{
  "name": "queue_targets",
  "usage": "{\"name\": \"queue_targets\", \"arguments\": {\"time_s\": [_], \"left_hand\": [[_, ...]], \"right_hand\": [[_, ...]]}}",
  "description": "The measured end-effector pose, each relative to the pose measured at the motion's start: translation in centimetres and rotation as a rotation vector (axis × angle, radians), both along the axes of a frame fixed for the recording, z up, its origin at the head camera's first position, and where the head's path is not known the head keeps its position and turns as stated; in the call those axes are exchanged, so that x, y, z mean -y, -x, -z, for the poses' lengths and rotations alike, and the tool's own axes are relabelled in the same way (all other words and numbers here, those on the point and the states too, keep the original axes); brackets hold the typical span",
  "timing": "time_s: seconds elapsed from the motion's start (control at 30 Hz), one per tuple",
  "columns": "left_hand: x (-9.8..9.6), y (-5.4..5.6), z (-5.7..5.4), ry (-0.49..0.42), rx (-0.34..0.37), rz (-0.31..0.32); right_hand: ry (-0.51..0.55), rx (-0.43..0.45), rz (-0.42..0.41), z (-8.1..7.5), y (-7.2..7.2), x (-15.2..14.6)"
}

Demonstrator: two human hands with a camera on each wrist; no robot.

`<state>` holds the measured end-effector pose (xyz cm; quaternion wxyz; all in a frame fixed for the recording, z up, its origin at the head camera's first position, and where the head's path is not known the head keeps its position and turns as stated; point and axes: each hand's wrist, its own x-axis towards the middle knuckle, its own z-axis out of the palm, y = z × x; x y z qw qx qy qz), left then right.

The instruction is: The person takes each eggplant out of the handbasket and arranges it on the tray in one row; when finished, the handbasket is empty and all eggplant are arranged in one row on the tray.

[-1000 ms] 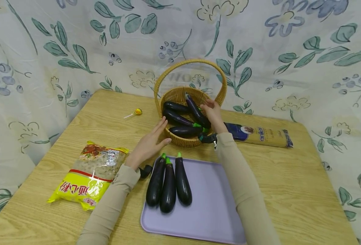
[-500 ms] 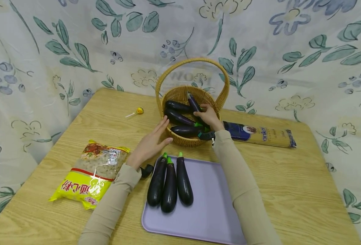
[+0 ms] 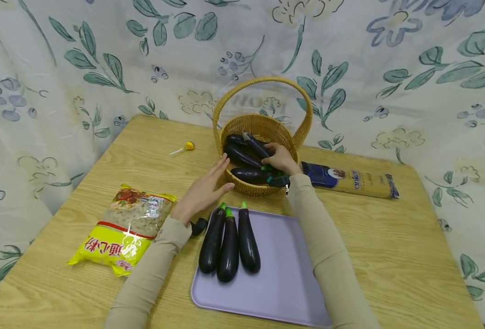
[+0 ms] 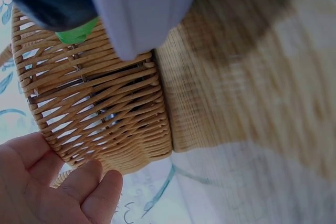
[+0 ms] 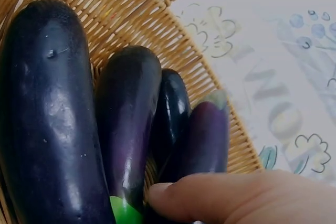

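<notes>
The right hand (image 3: 278, 158) is down inside the round woven wicker basket with the hoop handle (image 3: 263, 124), fingers curled round a long dark purple eggplant (image 3: 254, 144) that lies on top of the others, its tip angled toward the basket's far left rim. It is glossy, near black with a violet sheen, slim and slightly tapered. The basket stands at the tabletop's far edge, about the middle. The left hand (image 3: 205, 189) rests flat against the basket's near left wall, fingers straight and holding nothing.

The right wrist view goes in close: four eggplants packed side by side on the weave, one green cap (image 5: 125, 211) showing at the bottom, a fingertip (image 5: 173, 198) pressed on the held one (image 5: 202, 140). The left wrist view shows instead the basket's outer wall (image 4: 100, 114) from below, with fingers (image 4: 79, 192) just beside the weave and the tray's corner (image 4: 139, 9) above.

Only the head view takes in the lilac rectangular tray (image 3: 283, 278) at the near edge, three more eggplants (image 3: 229, 240) lying parallel on its left side. A dark blue spaghetti packet (image 3: 349, 179), just right of the basket, reads "anka". The yellow noodle bag (image 3: 123, 228) near the left edge carries red Chinese characters. A yellow lollipop (image 3: 185, 147) lies toward the far left corner.
</notes>
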<state>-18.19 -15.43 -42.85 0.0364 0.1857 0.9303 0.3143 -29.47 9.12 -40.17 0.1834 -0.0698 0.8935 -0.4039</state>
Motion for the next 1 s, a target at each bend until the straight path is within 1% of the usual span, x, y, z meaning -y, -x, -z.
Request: {"name": "queue_targets", "arguments": {"time_s": [0.13,0.27,0.47,0.57,0.77,1.0], "left_hand": [[-0.2,0.1,0.1,0.004,-0.003,0.003],[-0.3,0.0,0.2,-0.003,-0.010,0.006],[-0.2,-0.1,0.2,-0.005,-0.008,0.005],[-0.1,-0.1,0.1,-0.006,-0.009,0.005],[0.1,0.0,0.1,-0.004,-0.003,0.001],[0.0,0.2,0.2,-0.003,-0.009,-0.002]], "right_hand": [[0.049,-0.005,0.045,0.1,0.0,-0.2],[0.119,-0.014,0.079,-0.2,-0.1,-0.3],[0.219,-0.018,0.115,-1.2,-0.3,-0.6],[0.287,-0.008,0.143,-1.9,-0.6,-0.9],[0.401,0.015,0.176,-2.9,-1.6,-1.2],[0.486,0.041,0.192,-3.4,-3.6,-1.5]]}}
